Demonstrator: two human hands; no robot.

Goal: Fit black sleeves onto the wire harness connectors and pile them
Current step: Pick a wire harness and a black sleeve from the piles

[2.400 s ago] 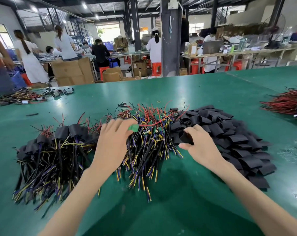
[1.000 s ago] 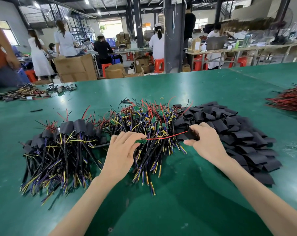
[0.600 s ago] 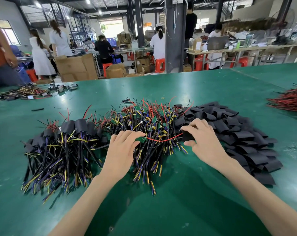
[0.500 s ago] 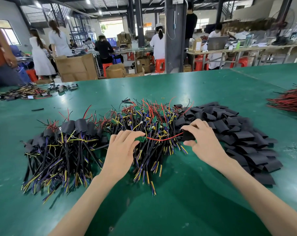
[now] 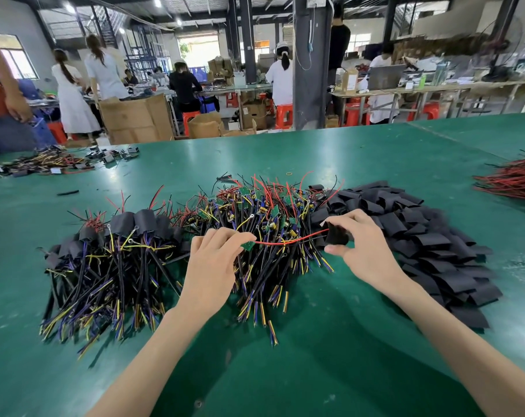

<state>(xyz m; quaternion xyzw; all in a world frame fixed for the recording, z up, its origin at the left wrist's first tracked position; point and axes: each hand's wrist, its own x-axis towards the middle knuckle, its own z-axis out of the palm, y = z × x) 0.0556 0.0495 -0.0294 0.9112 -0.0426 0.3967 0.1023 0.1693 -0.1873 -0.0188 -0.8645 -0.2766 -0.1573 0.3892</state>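
My left hand (image 5: 213,266) pinches a small green board (image 5: 248,245) between thumb and fingertips, just over the near half of the middle heap. From that board one red wire (image 5: 288,240) stretches out nearly taut. Its long axis lies along the 9-to-3 line, and the far end tips slightly up toward 2 o'clock. That end points at the black sleeve (image 5: 336,236), which my right hand (image 5: 366,251) grips with the thumb below and curled fingers on top. The wire tip meets the sleeve's 9 o'clock edge, and I cannot tell whether it has gone inside. Both things are held a little above the green table (image 5: 285,365), at 12 o'clock from my wrists. Under the wire lies the heap of unsleeved harnesses (image 5: 264,218). Their cables run 12 to 6, with the stripped ends toward me and the boards and red leads at the far side. At 9 o'clock is the pile of sleeved harnesses (image 5: 110,266), lying the same way with black caps at their far ends. At 3 o'clock, touching the middle heap, is the heap of loose sleeves (image 5: 430,245). A bundle of red wires (image 5: 514,179) lies well apart at 2 o'clock.
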